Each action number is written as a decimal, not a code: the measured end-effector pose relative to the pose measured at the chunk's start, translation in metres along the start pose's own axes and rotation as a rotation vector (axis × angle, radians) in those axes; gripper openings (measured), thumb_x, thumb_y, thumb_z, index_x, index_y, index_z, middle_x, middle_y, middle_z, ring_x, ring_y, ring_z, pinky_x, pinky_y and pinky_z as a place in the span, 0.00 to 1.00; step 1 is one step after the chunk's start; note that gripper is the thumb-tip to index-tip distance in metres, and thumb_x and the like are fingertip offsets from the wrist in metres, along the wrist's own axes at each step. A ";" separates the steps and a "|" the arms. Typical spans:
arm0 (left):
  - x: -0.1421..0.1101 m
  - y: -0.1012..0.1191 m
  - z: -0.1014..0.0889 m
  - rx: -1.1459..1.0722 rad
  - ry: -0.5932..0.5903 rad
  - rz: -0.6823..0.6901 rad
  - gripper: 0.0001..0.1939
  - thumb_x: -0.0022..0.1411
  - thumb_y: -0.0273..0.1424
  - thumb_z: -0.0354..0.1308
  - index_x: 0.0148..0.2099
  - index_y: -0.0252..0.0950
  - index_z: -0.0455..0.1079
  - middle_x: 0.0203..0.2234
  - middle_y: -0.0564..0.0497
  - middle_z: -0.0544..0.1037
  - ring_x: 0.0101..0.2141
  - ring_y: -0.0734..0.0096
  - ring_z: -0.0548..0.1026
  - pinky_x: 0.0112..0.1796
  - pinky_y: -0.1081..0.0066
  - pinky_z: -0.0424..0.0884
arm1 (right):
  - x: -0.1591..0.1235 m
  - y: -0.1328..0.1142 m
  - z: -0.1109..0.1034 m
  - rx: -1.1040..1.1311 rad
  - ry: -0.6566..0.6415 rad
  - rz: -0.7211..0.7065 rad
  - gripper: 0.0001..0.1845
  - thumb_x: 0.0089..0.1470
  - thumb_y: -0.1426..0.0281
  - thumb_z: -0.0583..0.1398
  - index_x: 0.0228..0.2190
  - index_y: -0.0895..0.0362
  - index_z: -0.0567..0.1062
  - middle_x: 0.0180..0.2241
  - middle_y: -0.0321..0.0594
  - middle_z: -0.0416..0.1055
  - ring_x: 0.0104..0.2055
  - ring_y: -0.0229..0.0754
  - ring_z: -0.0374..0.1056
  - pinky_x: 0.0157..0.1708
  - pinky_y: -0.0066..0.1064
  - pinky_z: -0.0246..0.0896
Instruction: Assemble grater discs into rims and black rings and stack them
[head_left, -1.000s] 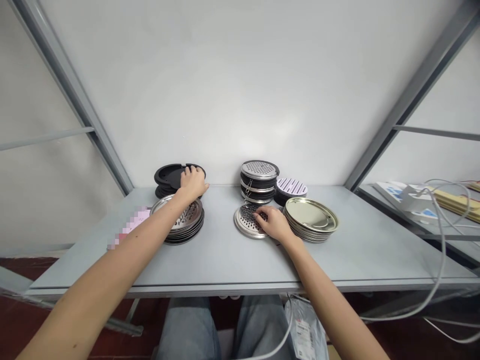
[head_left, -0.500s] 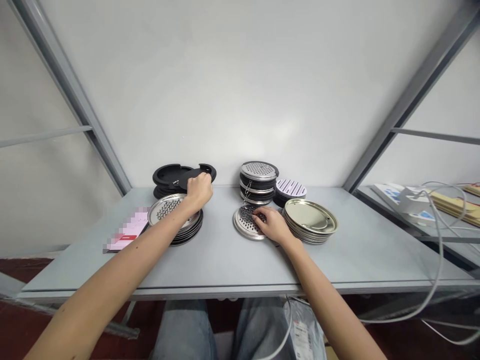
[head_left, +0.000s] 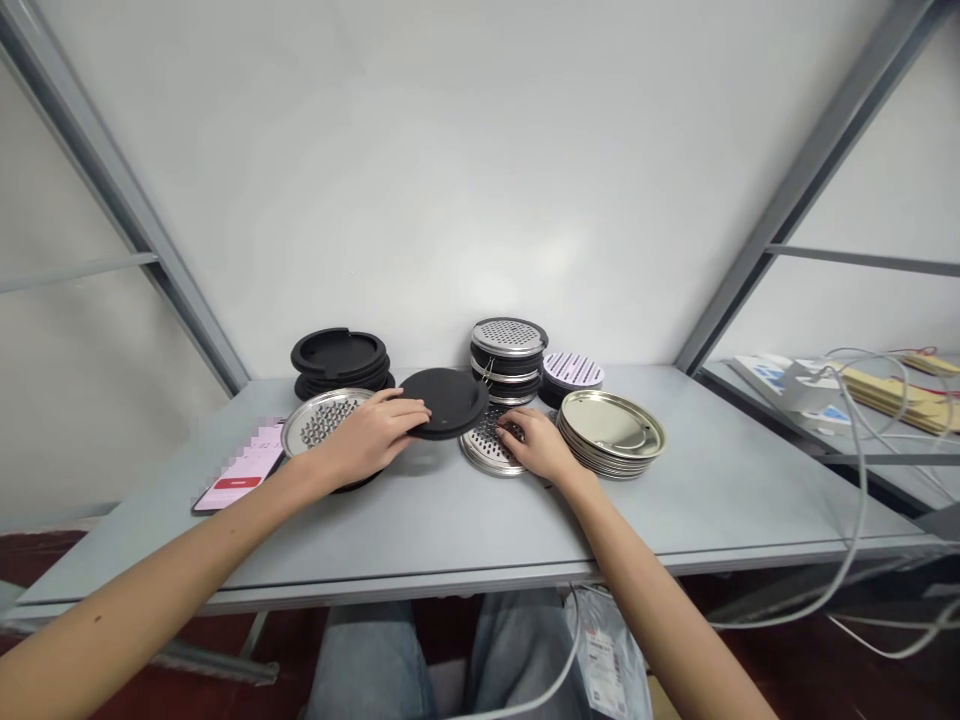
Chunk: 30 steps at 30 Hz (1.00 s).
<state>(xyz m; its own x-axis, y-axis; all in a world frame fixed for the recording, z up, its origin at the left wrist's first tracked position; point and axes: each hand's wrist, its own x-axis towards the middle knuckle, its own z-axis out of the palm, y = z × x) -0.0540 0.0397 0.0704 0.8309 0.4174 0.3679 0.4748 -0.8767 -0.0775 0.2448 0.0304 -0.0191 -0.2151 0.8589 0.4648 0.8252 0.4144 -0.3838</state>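
My left hand [head_left: 375,435] holds a black round ring-shaped lid [head_left: 442,400] by its left edge, tilted above the table. With bent fingers, my right hand [head_left: 536,440] rests on a round metal grater plate [head_left: 484,450] lying on the table, and its fingertips touch the holed face. The lid and the hand hide part of this plate. Behind my left hand is a stack topped by another grater plate [head_left: 322,420] with raised teeth. More black lids [head_left: 337,355] are piled at the back left.
A stack of metal grater plates and black rings [head_left: 510,345] stands at the back, beside a striped-topped black disc [head_left: 574,370]. Gold-coloured metal dishes [head_left: 611,425] are stacked right of my right hand. A phone [head_left: 244,470] lies at left. White cables [head_left: 862,500] hang at right.
My left hand has lifted the black lid off the back-left pile and carried it right and nearer, towards the right hand. The right hand stays on the grater plate.
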 end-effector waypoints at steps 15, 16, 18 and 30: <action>0.014 -0.008 0.009 0.258 -0.273 0.088 0.22 0.55 0.11 0.49 0.46 0.34 0.73 0.51 0.45 0.74 0.62 0.60 0.59 0.62 0.53 0.46 | 0.000 0.007 0.005 0.023 0.026 -0.015 0.09 0.58 0.72 0.55 0.37 0.57 0.75 0.39 0.45 0.73 0.44 0.46 0.67 0.47 0.38 0.60; 0.017 -0.004 0.008 0.273 -0.290 0.068 0.22 0.55 0.12 0.50 0.47 0.34 0.72 0.51 0.44 0.74 0.61 0.59 0.59 0.61 0.53 0.46 | 0.000 0.007 0.004 0.024 0.023 -0.016 0.09 0.58 0.72 0.55 0.37 0.57 0.75 0.39 0.45 0.73 0.44 0.46 0.67 0.47 0.38 0.60; 0.019 0.007 0.009 0.262 -0.297 0.031 0.20 0.57 0.15 0.51 0.49 0.34 0.71 0.51 0.42 0.74 0.61 0.58 0.61 0.61 0.52 0.47 | 0.000 0.007 0.003 0.029 0.021 -0.016 0.09 0.58 0.72 0.55 0.37 0.57 0.75 0.39 0.45 0.74 0.44 0.46 0.67 0.47 0.38 0.61; -0.005 0.045 0.080 -0.159 -0.061 -0.240 0.29 0.65 0.43 0.53 0.62 0.32 0.59 0.60 0.37 0.62 0.61 0.55 0.59 0.59 0.56 0.58 | -0.002 -0.005 -0.004 0.101 0.056 -0.072 0.12 0.58 0.66 0.56 0.39 0.56 0.76 0.46 0.47 0.73 0.49 0.48 0.67 0.52 0.43 0.60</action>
<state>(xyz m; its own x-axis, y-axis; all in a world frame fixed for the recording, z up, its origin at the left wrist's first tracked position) -0.0132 0.0171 -0.0088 0.7187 0.6267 0.3013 0.6123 -0.7757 0.1529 0.2433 0.0255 -0.0153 -0.2403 0.8089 0.5367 0.7514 0.5050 -0.4247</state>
